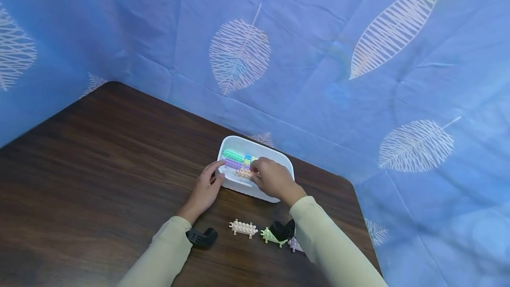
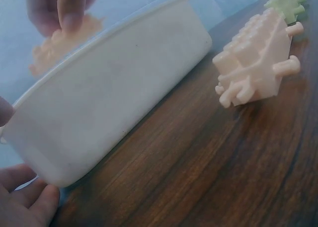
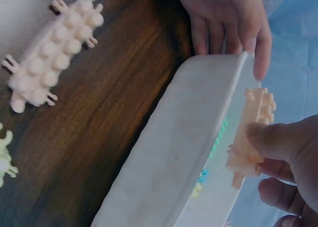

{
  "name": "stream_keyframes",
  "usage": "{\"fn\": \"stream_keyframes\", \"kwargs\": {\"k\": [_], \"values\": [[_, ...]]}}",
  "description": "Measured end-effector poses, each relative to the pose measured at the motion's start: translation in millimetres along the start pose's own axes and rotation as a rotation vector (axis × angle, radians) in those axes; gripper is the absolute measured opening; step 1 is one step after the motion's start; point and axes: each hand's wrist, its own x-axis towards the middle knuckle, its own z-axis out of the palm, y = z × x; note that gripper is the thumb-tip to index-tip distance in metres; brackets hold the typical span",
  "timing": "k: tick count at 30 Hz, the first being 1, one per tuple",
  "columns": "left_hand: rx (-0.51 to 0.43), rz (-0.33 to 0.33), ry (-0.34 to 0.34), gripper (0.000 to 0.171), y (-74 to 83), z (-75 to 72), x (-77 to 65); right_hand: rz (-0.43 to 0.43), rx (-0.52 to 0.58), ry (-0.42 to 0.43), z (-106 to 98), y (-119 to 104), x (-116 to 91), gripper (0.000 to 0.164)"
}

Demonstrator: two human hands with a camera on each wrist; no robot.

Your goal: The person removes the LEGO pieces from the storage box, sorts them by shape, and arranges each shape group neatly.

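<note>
My right hand (image 1: 275, 180) pinches a peach studded toy block (image 3: 248, 137) between thumb and fingers, just above the near rim of a white plastic bin (image 1: 248, 186). My left hand (image 1: 204, 193) holds the bin's left end, with a finger over the rim and others against the outer wall, as the right wrist view shows. Inside the bin lie green blocks (image 1: 234, 156), purple blocks (image 1: 233, 163) and small blue and yellow pieces (image 1: 247, 159). On the table in front of the bin rests another peach block (image 1: 243, 228), studs up, with small pegs on its sides.
Right of the peach block on the dark wooden table (image 1: 99, 180) lie a light green block (image 1: 272, 236) and a pale purple block (image 1: 295, 245), both partly hidden by the right wrist's black camera mount (image 1: 283, 230). A blue leaf-patterned cloth (image 1: 307, 79) hangs behind the table.
</note>
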Motion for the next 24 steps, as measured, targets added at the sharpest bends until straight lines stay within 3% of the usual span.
{"fn": "stream_keyframes", "kwargs": {"k": [5, 11, 24], "values": [[-0.006, 0.016, -0.004, 0.038, 0.0, -1.4, 0.8, -0.063, -0.040, 0.052, -0.2, -6.6, -18.6, 0.012], [-0.002, 0.006, -0.017, 0.039, 0.0, -1.1, -0.8, -0.139, -0.084, 0.108, 14.7, -12.7, -46.4, 0.010], [0.000, 0.002, -0.028, 0.039, 1.5, -2.4, -1.3, -0.168, -0.049, 0.058, 54.6, -29.1, -101.0, 0.012]]}}
